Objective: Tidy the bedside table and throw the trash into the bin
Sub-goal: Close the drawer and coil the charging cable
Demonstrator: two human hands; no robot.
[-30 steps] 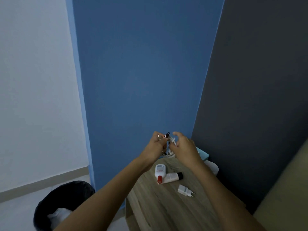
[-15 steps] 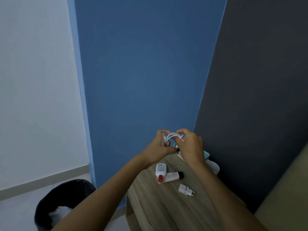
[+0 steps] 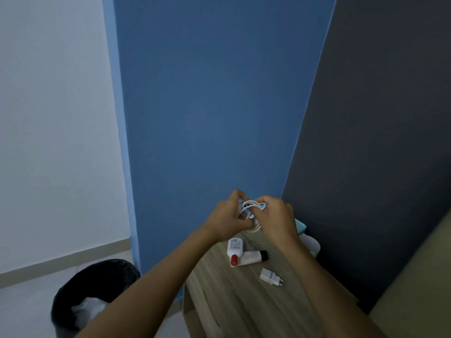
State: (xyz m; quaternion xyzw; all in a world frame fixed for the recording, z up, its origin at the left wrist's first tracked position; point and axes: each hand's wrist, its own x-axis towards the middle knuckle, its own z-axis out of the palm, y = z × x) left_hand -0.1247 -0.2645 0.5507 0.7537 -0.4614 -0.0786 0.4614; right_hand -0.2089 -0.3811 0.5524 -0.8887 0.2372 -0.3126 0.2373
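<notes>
In the head view, both hands are raised over the far end of the wooden worktop [image 3: 244, 301], a little toward five o'clock below the frame's middle. The left hand [image 3: 228, 217] and the right hand [image 3: 278, 217] meet on a white cable [image 3: 251, 204], which is gathered into several loops between them.

The left hand's grip is clamped on the coil, with thumb and fingers curled round the loops on their nine o'clock side. A connector end shows just beside its fingertips. The right hand's grip is closed on the same cable, pinching the loops on their three o'clock side. One loop hangs below the two hands, and we cannot tell whether it touches the wood.

At six o'clock from the hands a white bottle [image 3: 234, 246] with a red cap lies on the worktop, cap toward six o'clock. Touching it is a white tube [image 3: 251, 258], lying crossways with its black cap at three o'clock. A white charger plug [image 3: 268, 276] lies apart from them at five o'clock.

Beside the right wrist, at three o'clock, a teal object [image 3: 300, 226] and a white rounded object [image 3: 312, 245] are partly hidden.

At eight o'clock in the frame a black-lined bin [image 3: 97, 276] stands on the floor beside the worktop. It holds crumpled white trash [image 3: 85, 308], and the left forearm partly covers it.
</notes>
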